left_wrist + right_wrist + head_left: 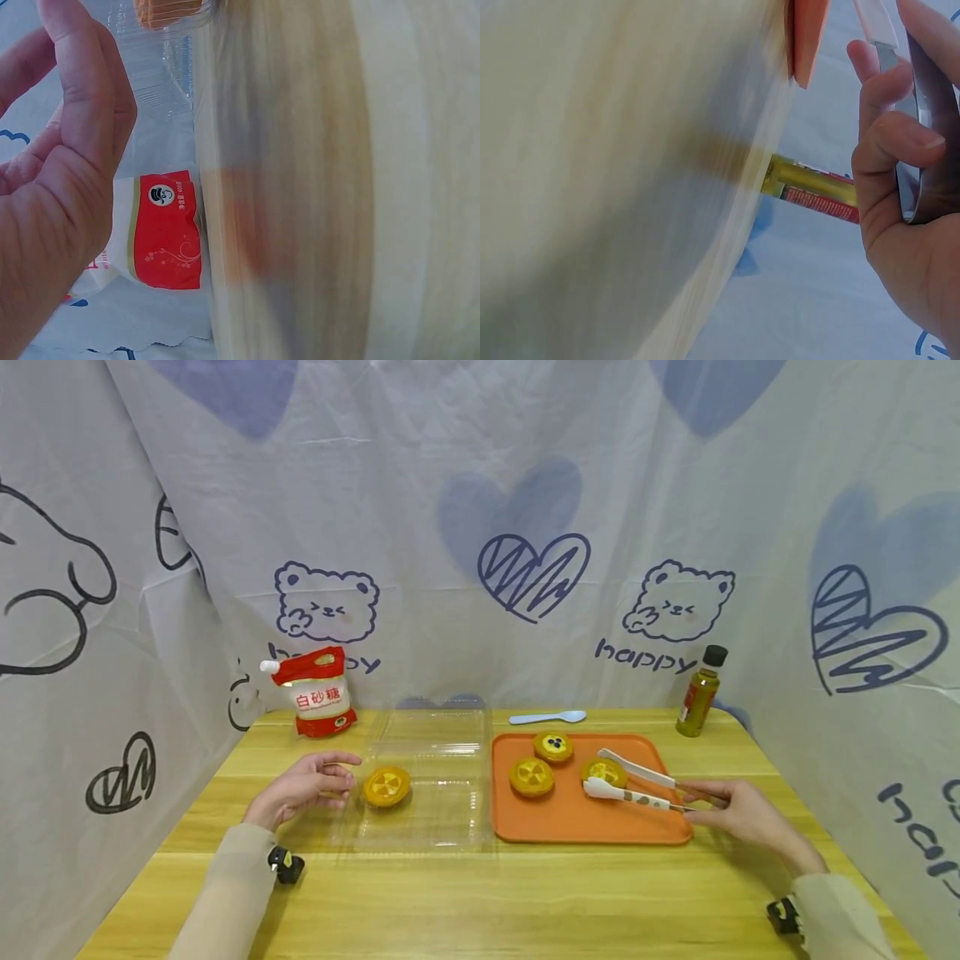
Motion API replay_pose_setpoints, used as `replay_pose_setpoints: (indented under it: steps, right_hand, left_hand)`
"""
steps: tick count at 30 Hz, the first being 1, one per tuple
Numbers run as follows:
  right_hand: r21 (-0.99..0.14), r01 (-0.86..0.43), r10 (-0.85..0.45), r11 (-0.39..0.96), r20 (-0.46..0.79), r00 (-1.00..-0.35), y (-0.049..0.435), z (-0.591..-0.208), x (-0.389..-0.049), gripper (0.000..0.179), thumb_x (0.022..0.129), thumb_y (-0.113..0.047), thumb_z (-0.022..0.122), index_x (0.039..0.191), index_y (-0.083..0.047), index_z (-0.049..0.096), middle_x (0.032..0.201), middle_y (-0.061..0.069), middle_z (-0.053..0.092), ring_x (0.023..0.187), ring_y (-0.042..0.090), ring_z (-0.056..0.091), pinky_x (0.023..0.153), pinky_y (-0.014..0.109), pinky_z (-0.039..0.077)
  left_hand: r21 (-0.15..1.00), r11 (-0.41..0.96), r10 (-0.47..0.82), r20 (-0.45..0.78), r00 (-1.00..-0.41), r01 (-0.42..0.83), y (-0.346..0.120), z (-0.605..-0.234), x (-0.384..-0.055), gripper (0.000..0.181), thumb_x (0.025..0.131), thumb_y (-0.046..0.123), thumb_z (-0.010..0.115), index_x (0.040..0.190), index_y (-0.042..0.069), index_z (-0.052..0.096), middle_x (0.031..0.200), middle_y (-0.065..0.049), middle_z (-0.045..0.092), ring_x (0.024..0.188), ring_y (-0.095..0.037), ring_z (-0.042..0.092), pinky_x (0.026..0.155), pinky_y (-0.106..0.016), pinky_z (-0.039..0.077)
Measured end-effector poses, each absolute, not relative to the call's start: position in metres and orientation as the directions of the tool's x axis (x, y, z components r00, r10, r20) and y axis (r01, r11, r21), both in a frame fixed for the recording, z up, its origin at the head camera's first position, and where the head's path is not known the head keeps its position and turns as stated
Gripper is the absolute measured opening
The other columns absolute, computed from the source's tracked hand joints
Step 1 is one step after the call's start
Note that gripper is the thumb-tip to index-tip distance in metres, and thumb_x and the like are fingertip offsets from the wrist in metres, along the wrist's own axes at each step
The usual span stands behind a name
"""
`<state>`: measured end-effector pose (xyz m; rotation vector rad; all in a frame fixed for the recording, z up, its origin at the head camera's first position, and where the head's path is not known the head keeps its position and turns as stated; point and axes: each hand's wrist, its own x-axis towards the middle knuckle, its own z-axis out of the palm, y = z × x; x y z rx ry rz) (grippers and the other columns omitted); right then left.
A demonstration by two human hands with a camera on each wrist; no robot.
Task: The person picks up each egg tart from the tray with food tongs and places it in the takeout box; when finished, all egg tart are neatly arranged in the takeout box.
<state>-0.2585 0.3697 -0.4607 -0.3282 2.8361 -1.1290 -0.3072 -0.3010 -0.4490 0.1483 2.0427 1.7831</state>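
Note:
My right hand [744, 816] grips metal tongs [636, 795] with white ends. The tongs' arms stand apart, one on either side of an egg tart [602, 771] on the orange tray [585, 828]. In the right wrist view the fingers curl round the bent metal handle. Also on the tray are a tart with a wedge pattern [532, 777] and one with dark berries [555, 746]. At the left edge of a clear plastic box [450, 831] hovers my left hand [309, 787], its fingers loosely bent, beside another tart [387, 787] in the box. Whether it touches the box, I cannot tell.
A red and white sugar bag [318, 693] stands at the back left. The box's lid [427, 727] lies folded back. Behind the tray lies a pale blue spoon [547, 717]. A dark-capped bottle [699, 695] stands at the back right, near the curtain.

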Motion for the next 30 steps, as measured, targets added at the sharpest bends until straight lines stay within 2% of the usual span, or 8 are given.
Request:
replay_pose_setpoints:
  steps: [5, 10, 18, 20, 22, 23, 26, 30]
  right_hand:
    - [-0.652, -0.186, -0.211, 0.735, 0.040, -0.977, 0.367, -0.460, -0.256, 0.052, 0.085, -0.030, 0.076, 0.132, -0.012, 0.063, 0.109, 0.009, 0.072, 0.047, 0.003, 0.033, 0.041, 0.022, 0.037]
    - [-0.621, -0.207, -0.212, 0.756, 0.067, -0.975, 0.361, -0.458, -0.254, 0.049, 0.086, -0.029, 0.075, 0.131, -0.014, 0.064, 0.108, 0.007, 0.073, 0.055, 0.006, 0.043, 0.042, 0.024, 0.040]
    - [-0.586, -0.207, -0.197, 0.784, 0.081, -0.977, 0.350, -0.453, -0.252, 0.049, 0.088, -0.039, 0.072, 0.131, -0.016, 0.064, 0.117, 0.005, 0.072, 0.091, 0.015, 0.056, 0.063, 0.022, 0.044]
    - [-0.592, -0.195, -0.180, 0.782, 0.084, -0.980, 0.346, -0.449, -0.252, 0.050, 0.087, -0.040, 0.073, 0.130, -0.016, 0.065, 0.115, 0.008, 0.071, 0.091, 0.019, 0.057, 0.062, 0.025, 0.045]
    - [-0.596, -0.194, -0.176, 0.779, 0.089, -0.980, 0.341, -0.445, -0.252, 0.051, 0.087, -0.041, 0.072, 0.130, -0.015, 0.065, 0.114, 0.008, 0.071, 0.098, 0.024, 0.060, 0.071, 0.032, 0.051]
    - [-0.603, -0.185, -0.171, 0.776, 0.082, -0.982, 0.339, -0.443, -0.252, 0.052, 0.087, -0.041, 0.073, 0.131, -0.015, 0.064, 0.114, 0.009, 0.071, 0.096, 0.027, 0.059, 0.069, 0.036, 0.050]
    - [-0.598, -0.189, -0.176, 0.779, 0.082, -0.981, 0.333, -0.440, -0.253, 0.052, 0.087, -0.044, 0.071, 0.131, -0.016, 0.064, 0.112, 0.004, 0.073, 0.110, 0.033, 0.060, 0.083, 0.046, 0.051]
    - [-0.605, -0.189, -0.184, 0.773, 0.071, -0.980, 0.325, -0.440, -0.253, 0.053, 0.087, -0.046, 0.070, 0.132, -0.017, 0.064, 0.113, 0.002, 0.073, 0.121, 0.036, 0.057, 0.083, 0.038, 0.049]
  left_hand:
    - [0.967, 0.164, 0.350, -0.244, -0.905, -0.197, -0.301, -0.450, -0.307, 0.057, 0.094, 0.002, 0.061, 0.143, -0.007, 0.034, 0.101, -0.010, 0.062, 0.078, -0.016, 0.064, 0.072, -0.030, 0.060]
    - [0.966, 0.164, 0.346, -0.248, -0.905, -0.202, -0.302, -0.449, -0.305, 0.058, 0.093, 0.002, 0.061, 0.143, -0.008, 0.033, 0.102, -0.012, 0.062, 0.078, -0.017, 0.064, 0.072, -0.031, 0.060]
    - [0.967, 0.161, 0.357, -0.244, -0.902, -0.198, -0.303, -0.449, -0.307, 0.058, 0.094, 0.000, 0.060, 0.144, -0.008, 0.032, 0.100, -0.009, 0.062, 0.078, -0.016, 0.063, 0.071, -0.029, 0.060]
    - [0.968, 0.164, 0.357, -0.240, -0.903, -0.192, -0.303, -0.449, -0.308, 0.058, 0.094, 0.000, 0.060, 0.144, -0.008, 0.032, 0.100, -0.009, 0.061, 0.077, -0.016, 0.063, 0.071, -0.030, 0.060]
    - [0.968, 0.168, 0.354, -0.238, -0.905, -0.189, -0.302, -0.449, -0.309, 0.058, 0.094, 0.001, 0.060, 0.144, -0.008, 0.032, 0.101, -0.010, 0.061, 0.077, -0.017, 0.063, 0.072, -0.031, 0.060]
    - [0.967, 0.169, 0.351, -0.238, -0.906, -0.188, -0.302, -0.449, -0.309, 0.058, 0.094, 0.001, 0.060, 0.144, -0.008, 0.033, 0.101, -0.010, 0.061, 0.077, -0.017, 0.063, 0.072, -0.031, 0.060]
    - [0.967, 0.170, 0.345, -0.240, -0.907, -0.191, -0.301, -0.449, -0.309, 0.057, 0.094, 0.001, 0.060, 0.144, -0.008, 0.033, 0.103, -0.012, 0.061, 0.079, -0.018, 0.064, 0.073, -0.032, 0.060]
    - [0.966, 0.168, 0.345, -0.246, -0.906, -0.198, -0.301, -0.450, -0.309, 0.058, 0.094, 0.000, 0.060, 0.144, -0.008, 0.033, 0.104, -0.012, 0.062, 0.080, -0.018, 0.064, 0.073, -0.032, 0.060]
